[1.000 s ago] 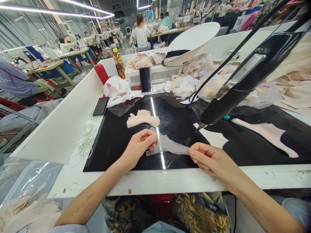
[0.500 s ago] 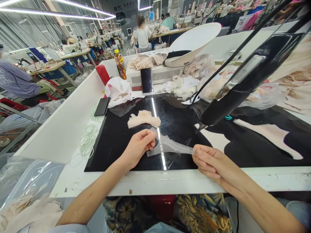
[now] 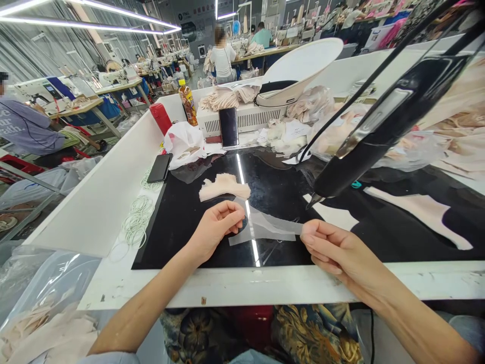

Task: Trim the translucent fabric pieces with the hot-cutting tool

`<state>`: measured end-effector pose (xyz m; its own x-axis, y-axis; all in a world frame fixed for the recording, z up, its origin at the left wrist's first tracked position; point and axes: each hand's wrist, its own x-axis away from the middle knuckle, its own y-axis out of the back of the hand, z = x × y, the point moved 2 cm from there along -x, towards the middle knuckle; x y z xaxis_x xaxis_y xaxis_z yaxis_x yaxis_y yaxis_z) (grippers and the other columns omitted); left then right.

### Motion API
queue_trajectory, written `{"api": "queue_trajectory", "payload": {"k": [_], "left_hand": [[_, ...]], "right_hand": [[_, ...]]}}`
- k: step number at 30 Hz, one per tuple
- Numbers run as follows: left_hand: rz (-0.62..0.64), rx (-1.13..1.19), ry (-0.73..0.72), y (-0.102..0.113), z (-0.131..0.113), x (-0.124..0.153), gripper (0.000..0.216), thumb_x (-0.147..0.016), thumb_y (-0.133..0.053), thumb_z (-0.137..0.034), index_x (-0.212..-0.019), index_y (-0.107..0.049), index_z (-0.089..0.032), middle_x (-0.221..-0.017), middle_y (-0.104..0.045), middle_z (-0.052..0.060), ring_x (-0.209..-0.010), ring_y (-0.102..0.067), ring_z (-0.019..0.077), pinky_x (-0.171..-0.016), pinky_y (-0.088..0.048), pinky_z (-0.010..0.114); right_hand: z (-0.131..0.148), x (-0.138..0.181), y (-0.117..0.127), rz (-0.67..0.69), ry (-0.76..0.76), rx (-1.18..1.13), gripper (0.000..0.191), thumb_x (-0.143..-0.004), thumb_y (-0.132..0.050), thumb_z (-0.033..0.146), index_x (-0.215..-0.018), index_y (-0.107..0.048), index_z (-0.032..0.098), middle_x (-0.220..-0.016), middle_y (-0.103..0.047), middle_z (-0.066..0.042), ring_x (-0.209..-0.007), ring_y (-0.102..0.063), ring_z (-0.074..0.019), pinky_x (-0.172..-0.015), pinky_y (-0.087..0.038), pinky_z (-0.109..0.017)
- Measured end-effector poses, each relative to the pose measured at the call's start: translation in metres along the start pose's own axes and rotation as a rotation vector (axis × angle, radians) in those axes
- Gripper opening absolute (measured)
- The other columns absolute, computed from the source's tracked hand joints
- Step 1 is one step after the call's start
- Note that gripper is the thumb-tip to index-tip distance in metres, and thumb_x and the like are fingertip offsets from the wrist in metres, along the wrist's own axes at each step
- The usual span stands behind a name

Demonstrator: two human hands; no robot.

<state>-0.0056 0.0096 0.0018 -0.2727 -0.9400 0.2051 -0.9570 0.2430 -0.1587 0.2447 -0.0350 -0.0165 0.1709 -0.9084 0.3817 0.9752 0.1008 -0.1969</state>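
Between my two hands stretches a thin, see-through piece of mesh fabric [image 3: 271, 225]. My left hand [image 3: 217, 227] pinches its left end, fingers curled. At the narrow right end, my right hand [image 3: 329, 247] grips it between thumb and fingers. Part of the sheer fabric hangs low over the black work surface [image 3: 182, 227]. Just beyond my left hand lies a small stack of cream fabric pieces [image 3: 224, 187]. A white cut piece [image 3: 335, 215] rests beyond my right hand, and a longer pale piece [image 3: 417, 212] lies farther right.
A black pen-like device [image 3: 364, 141] on an arm slants down from the upper right. Pale green elastic loops [image 3: 136, 222] and a phone [image 3: 159, 168] lie at left. At the back are another phone [image 3: 229, 127], a bottle [image 3: 188, 103], a sun visor [image 3: 303, 68] and bagged fabric.
My right hand has shifted up slightly, lifting the narrow end of the sheer fabric. A straight lower edge of the fabric now shows beneath it. My left hand has hardly moved.
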Motion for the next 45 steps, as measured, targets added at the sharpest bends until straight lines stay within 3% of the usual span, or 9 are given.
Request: {"api": "queue_trajectory", "payload": {"k": [13,23,27,31,35,37,40,43,45], "left_hand": [[-0.051,-0.04,-0.083,-0.005,-0.006,0.004,0.018,-0.079,-0.075,-0.028,-0.077,-0.062,-0.016,-0.07,-0.055,-0.003,-0.063,-0.048,0.0071,-0.061,-0.041,0.02],[-0.086,-0.015,-0.12,-0.004,0.001,0.001,0.015,-0.08,-0.075,-0.025,-0.079,-0.063,-0.016,-0.073,-0.06,-0.003,-0.064,-0.053,0.0065,-0.063,-0.045,0.019],[-0.047,-0.023,-0.125,-0.007,-0.003,0.004,0.015,-0.083,-0.074,-0.025,-0.083,-0.062,-0.016,-0.094,-0.072,0.004,-0.077,-0.065,0.0108,-0.064,-0.05,0.02],[0.049,-0.046,-0.128,-0.013,-0.008,0.011,0.015,-0.09,-0.067,-0.027,-0.084,-0.057,-0.017,-0.081,-0.075,0.004,-0.062,-0.063,0.0088,-0.054,-0.045,0.018],[0.085,-0.091,-0.121,-0.018,-0.01,0.017,0.013,-0.089,-0.066,-0.023,-0.084,-0.056,-0.017,-0.08,-0.075,0.002,-0.055,-0.057,0.0056,-0.05,-0.04,0.016],[0.105,-0.12,-0.128,-0.021,-0.01,0.019,0.013,-0.089,-0.067,-0.023,-0.083,-0.058,-0.016,-0.078,-0.073,0.001,-0.055,-0.056,0.0051,-0.052,-0.041,0.017],[0.139,-0.164,-0.142,-0.024,-0.009,0.021,0.013,-0.088,-0.069,-0.024,-0.083,-0.06,-0.016,-0.08,-0.073,0.002,-0.057,-0.054,0.0052,-0.056,-0.044,0.018],[0.173,-0.236,-0.16,-0.026,-0.008,0.022,0.015,-0.087,-0.072,-0.027,-0.084,-0.062,-0.016,-0.081,-0.072,0.003,-0.06,-0.054,0.0067,-0.058,-0.043,0.019],[0.185,-0.287,-0.177,-0.027,-0.006,0.023,0.016,-0.086,-0.073,-0.029,-0.085,-0.064,-0.016,-0.079,-0.069,0.002,-0.062,-0.054,0.0078,-0.059,-0.043,0.021]], "right_hand": [[-0.008,0.002,0.0,-0.252,0.277,0.144,0.035,-0.079,-0.076,0.051,-0.082,-0.059,0.021,-0.058,-0.038,0.008,-0.046,-0.033,-0.0032,-0.042,-0.022,-0.018],[-0.006,0.005,-0.004,-0.35,0.395,0.219,0.025,-0.08,-0.073,0.045,-0.081,-0.061,0.023,-0.052,-0.041,0.008,-0.044,-0.036,-0.0053,-0.042,-0.027,-0.018],[-0.009,0.009,0.0,-0.33,0.411,0.379,0.024,-0.084,-0.068,0.046,-0.081,-0.062,0.023,-0.053,-0.041,0.007,-0.046,-0.038,-0.0069,-0.044,-0.03,-0.021],[-0.015,0.014,0.005,-0.2,0.372,0.684,0.024,-0.086,-0.064,0.048,-0.082,-0.062,0.024,-0.059,-0.048,0.004,-0.052,-0.046,-0.01,-0.048,-0.039,-0.023],[-0.011,0.022,0.001,-0.206,0.514,0.924,0.026,-0.083,-0.068,0.047,-0.103,-0.066,0.03,-0.093,-0.069,-0.002,-0.071,-0.06,-0.0154,-0.062,-0.052,-0.028],[-0.006,0.025,-0.005,-0.245,0.62,0.969,0.039,-0.083,-0.069,0.05,-0.118,-0.063,0.034,-0.113,-0.07,-0.003,-0.085,-0.064,-0.0187,-0.073,-0.056,-0.032],[0.001,0.024,-0.018,-0.234,0.704,0.982,0.048,-0.085,-0.068,0.052,-0.13,-0.057,0.037,-0.125,-0.068,-0.002,-0.101,-0.066,-0.0218,-0.085,-0.057,-0.036],[0.004,0.016,-0.033,-0.15,0.717,0.938,0.048,-0.087,-0.068,0.049,-0.132,-0.057,0.036,-0.127,-0.069,-0.002,-0.11,-0.066,-0.0217,-0.094,-0.056,-0.036],[0.004,0.011,-0.042,-0.098,0.673,0.893,0.041,-0.088,-0.068,0.045,-0.127,-0.062,0.033,-0.115,-0.073,-0.002,-0.103,-0.067,-0.0196,-0.091,-0.056,-0.033]]}}
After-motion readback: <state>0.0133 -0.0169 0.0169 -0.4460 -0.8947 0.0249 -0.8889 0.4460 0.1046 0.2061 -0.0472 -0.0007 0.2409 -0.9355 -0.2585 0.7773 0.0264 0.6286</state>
